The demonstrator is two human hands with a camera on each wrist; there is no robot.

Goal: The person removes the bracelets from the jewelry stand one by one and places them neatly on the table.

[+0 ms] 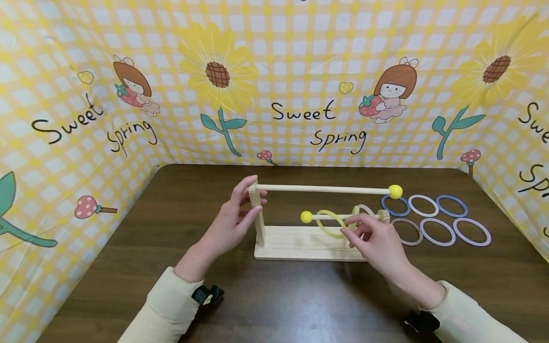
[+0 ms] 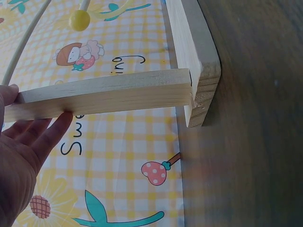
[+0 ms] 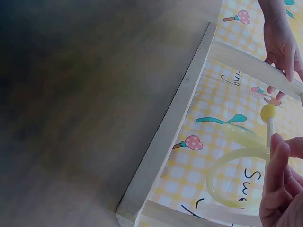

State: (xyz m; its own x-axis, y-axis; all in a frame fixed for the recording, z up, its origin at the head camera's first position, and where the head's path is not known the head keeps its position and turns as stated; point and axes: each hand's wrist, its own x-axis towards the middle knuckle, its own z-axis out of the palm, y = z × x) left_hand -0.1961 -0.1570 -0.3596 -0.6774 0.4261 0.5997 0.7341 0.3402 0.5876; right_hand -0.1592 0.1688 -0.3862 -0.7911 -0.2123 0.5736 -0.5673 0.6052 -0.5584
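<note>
A pale wooden stand [image 1: 300, 247] has an upright post at its left end, a long upper rod [image 1: 321, 189] tipped with a yellow ball, and a shorter lower rod whose yellow ball [image 1: 306, 217] points left. My left hand [image 1: 227, 221] grips the left post [image 2: 109, 92] near its top, thumb on one side and fingers on the other. Around the lower rod hangs a yellow ring [image 1: 324, 232]; my right hand [image 1: 377, 240] pinches its right edge. Farther right on that rod are another yellow ring [image 3: 208, 182] and a whitish ring [image 1: 366, 208], partly hidden by the right hand.
To the right of the stand, several rings lie flat in two rows on the dark wooden table [image 1: 274, 305], among them a blue ring [image 1: 452, 206], a white ring [image 1: 423, 206] and a lilac ring [image 1: 472, 245]. Behind the table hangs a yellow checked cloth [image 1: 274, 57].
</note>
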